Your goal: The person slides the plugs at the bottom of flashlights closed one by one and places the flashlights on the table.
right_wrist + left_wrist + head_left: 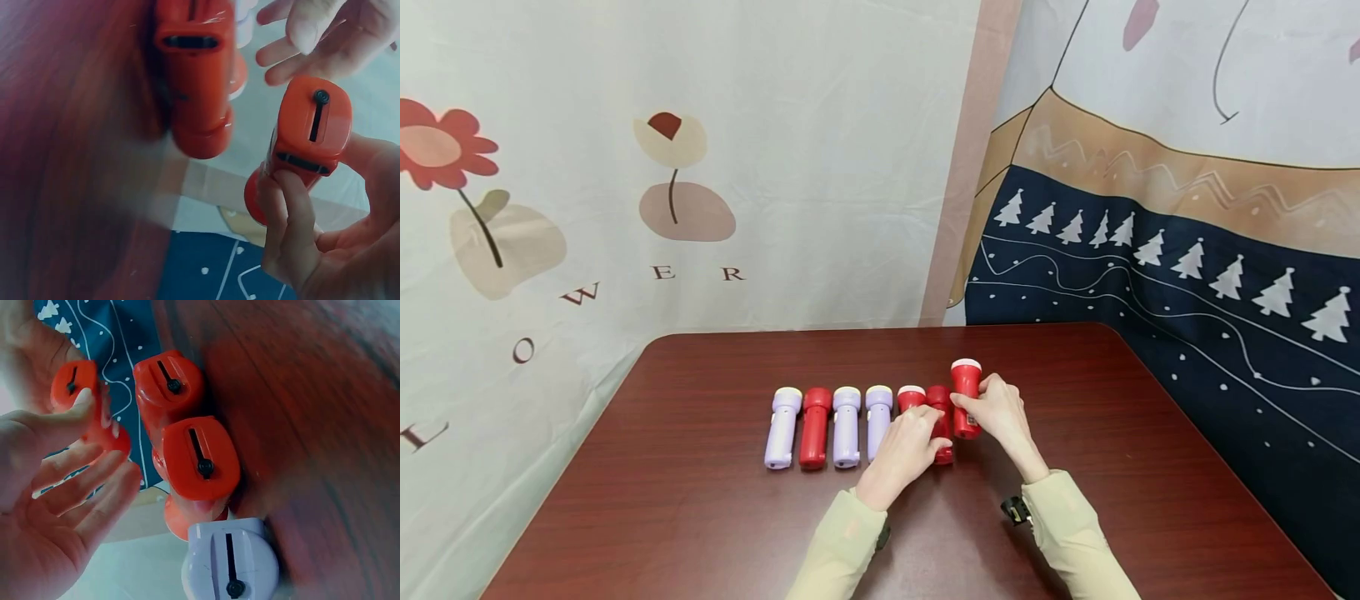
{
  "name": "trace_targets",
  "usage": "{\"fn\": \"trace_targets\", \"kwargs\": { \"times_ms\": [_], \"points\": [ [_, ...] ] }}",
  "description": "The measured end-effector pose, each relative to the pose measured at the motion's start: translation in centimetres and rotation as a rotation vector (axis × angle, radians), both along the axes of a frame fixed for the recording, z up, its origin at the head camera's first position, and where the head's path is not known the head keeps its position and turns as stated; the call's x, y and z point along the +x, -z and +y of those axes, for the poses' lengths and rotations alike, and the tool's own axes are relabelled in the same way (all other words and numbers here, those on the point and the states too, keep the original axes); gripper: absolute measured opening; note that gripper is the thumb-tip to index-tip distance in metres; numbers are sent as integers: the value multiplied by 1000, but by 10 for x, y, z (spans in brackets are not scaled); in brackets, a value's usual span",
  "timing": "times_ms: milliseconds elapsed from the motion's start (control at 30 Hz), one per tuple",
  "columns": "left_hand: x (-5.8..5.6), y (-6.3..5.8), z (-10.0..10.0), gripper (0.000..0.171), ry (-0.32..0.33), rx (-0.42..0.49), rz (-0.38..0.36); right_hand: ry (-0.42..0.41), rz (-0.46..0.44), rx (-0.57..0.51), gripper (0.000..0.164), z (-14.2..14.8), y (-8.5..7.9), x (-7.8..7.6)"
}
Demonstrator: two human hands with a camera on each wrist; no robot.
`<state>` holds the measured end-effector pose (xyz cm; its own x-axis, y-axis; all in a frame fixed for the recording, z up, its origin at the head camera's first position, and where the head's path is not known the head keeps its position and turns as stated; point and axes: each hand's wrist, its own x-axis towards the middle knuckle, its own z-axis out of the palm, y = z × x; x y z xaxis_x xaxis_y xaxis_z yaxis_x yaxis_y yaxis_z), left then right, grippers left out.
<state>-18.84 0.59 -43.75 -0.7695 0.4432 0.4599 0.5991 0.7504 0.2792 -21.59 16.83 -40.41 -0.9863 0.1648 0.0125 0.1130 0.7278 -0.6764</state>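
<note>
My right hand [1000, 410] grips a red flashlight [966, 379] with a white rim by its body, lifted at the right end of a row of flashlights. The right wrist view shows the thumb and fingers round this red flashlight [315, 119], its slotted end toward the camera. My left hand [910, 446] hovers above two red flashlights, one with a white rim [912, 395] and one all red [942, 454], partly hiding them. In the left wrist view its fingers [94, 500] are extended and hold nothing.
To the left in the row lie a lavender flashlight [782, 429], a red one [816, 429], then two more lavender ones [847, 429], side by side. All are on a dark reddish-brown table [700, 517]. Printed curtains [850, 167] hang behind the table's far edge.
</note>
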Motion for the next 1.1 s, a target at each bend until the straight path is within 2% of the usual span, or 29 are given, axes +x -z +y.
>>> {"fn": "trace_targets", "kwargs": {
  "times_ms": [167,300,567,1100],
  "points": [
    [2,3,1,30,-13,-100,11,-4,-56,78,41,5,9,-2],
    [3,5,3,28,-16,-147,31,-11,-100,109,41,7,14,-1],
    [4,6,4,23,-28,-177,62,-18,-178,163,48,9,22,-4],
    [4,7,3,22,-35,-179,77,-24,-219,222,62,6,31,-2]
  ]
}}
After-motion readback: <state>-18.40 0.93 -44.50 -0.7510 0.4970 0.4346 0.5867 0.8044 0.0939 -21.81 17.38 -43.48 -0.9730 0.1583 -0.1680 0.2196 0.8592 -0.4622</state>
